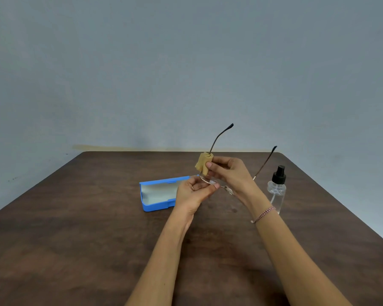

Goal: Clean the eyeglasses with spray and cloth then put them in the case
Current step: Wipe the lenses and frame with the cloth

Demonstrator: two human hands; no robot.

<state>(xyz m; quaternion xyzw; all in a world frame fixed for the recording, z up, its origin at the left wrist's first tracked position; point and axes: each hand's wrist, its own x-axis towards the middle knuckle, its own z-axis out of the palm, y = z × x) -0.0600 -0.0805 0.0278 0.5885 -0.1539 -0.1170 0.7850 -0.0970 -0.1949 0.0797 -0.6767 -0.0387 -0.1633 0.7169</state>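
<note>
Looking down, we see a grey wall (186,62) filling the upper half of the view, and below it a dark brown wooden table (75,228) that runs to the bottom edge. Our two bare forearms reach in from the lower edge and meet above the middle of the table.

The blue case (155,207) lies open on the table, pale lining showing, its right end hidden behind our left hand (194,193). That hand is curled, thumb and fingertips pinching the thin rim of the eyeglasses (227,188) at one lens. Our right hand (230,173) sits just above and to the right of it, thumb and fingers pinching a folded tan cloth (204,165).

A clear spray bottle (276,191) with a black pump top stands upright on the table to the right, partly behind our right wrist and touched by neither hand.

The eyeglasses are held in the air above the table, apart from the case, with both dark-tipped temple arms open and pointing up and away from us. The cloth sits at the base of the left temple arm; we cannot tell whether it wraps round it.

A red-and-white braided bracelet (263,214) circles the right wrist, and a thin ring (192,188) shows on a finger of the left hand.
</note>
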